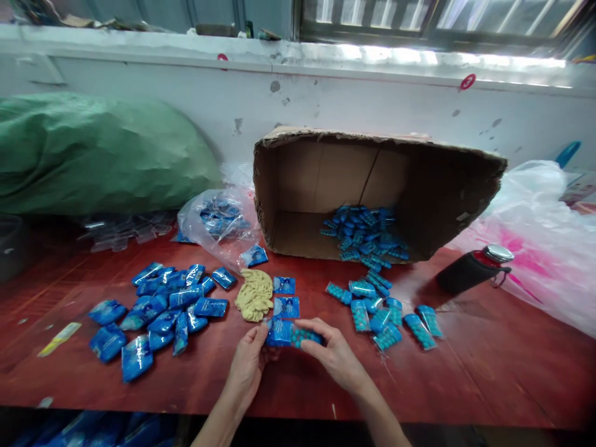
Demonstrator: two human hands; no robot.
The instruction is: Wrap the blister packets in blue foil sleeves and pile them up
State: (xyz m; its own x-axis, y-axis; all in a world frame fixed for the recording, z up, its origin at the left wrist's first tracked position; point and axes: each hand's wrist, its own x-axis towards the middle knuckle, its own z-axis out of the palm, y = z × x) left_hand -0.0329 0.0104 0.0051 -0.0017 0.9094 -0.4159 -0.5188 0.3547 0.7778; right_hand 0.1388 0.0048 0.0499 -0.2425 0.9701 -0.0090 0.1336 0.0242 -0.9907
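Blue packet [279, 333], near centre of the red table [288, 391]: left hand [249, 363] pinches its left end; right hand [335, 355] pinches a bead-filled container [298, 336] at its right.

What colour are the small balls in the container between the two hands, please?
The small balls are turquoise, showing best in the head view.

Left hand [249, 360] pinches; right hand [336, 354], nearby, pinches too.
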